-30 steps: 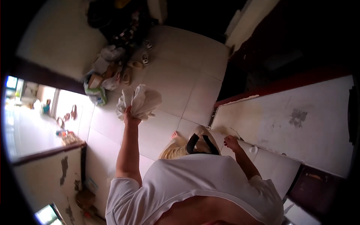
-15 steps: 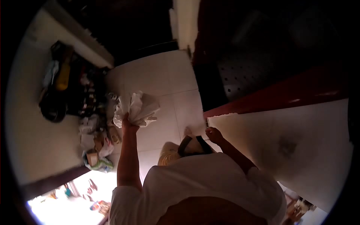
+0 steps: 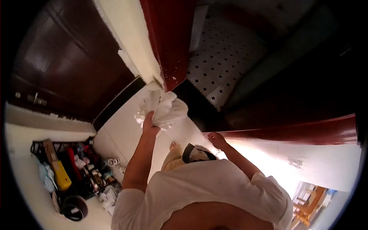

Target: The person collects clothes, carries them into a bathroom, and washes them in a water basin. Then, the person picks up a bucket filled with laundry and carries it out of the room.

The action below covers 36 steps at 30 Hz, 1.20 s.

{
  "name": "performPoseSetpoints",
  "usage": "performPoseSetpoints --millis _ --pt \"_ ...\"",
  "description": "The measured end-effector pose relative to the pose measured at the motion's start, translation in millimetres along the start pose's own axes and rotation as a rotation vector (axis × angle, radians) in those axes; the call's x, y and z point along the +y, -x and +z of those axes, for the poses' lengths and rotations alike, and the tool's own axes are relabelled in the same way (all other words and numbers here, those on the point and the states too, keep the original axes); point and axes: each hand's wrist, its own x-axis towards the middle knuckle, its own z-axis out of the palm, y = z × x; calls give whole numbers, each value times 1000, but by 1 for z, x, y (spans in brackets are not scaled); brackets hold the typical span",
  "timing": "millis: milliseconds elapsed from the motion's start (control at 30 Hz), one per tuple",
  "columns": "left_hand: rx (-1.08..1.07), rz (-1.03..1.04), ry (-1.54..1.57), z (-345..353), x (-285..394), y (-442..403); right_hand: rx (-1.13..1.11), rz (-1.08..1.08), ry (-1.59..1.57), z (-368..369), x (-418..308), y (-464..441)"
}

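Note:
My left hand (image 3: 150,123) is closed around a bunched, pleated white piece of thin material (image 3: 172,109), which flares out above the fist. Whether it is cloth or a plastic bag I cannot tell. It hangs in front of me over the pale floor. My right hand (image 3: 217,140) is held low at my right side with its fingers curled in, and nothing shows in them. It appears close to the edge of a red door frame (image 3: 245,135), apart from the white material.
A dark brown door (image 3: 65,57) with a handle stands ahead left. A red post (image 3: 168,46) borders a dim doorway onto dotted tiles (image 3: 214,65). A loaded black rack (image 3: 82,165) and a dark pot (image 3: 73,208) are at the left wall. Wooden furniture (image 3: 310,205) shows behind right.
My view has turned right and moved forward: the doorway is nearer and the rack lies lower left. The scene is brighter. My left hand still grips the white material; my right remains curled.

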Motion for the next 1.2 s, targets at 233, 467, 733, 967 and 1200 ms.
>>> performPoseSetpoints --millis 233,467,733,967,1200 --pt "-331 -285 -142 74 -22 -70 299 60 -51 11 -24 23" --pt "-374 -380 -323 187 -49 -119 513 182 -151 -6 -20 5" --pt "-558 -361 -479 262 -71 -211 720 334 -526 -11 21 -17" --pt "-412 -372 -518 349 -53 -251 904 496 -835 -14 -22 -9" --pt "-728 -848 -350 443 -2 -341 964 453 -895 -130 -103 -109"
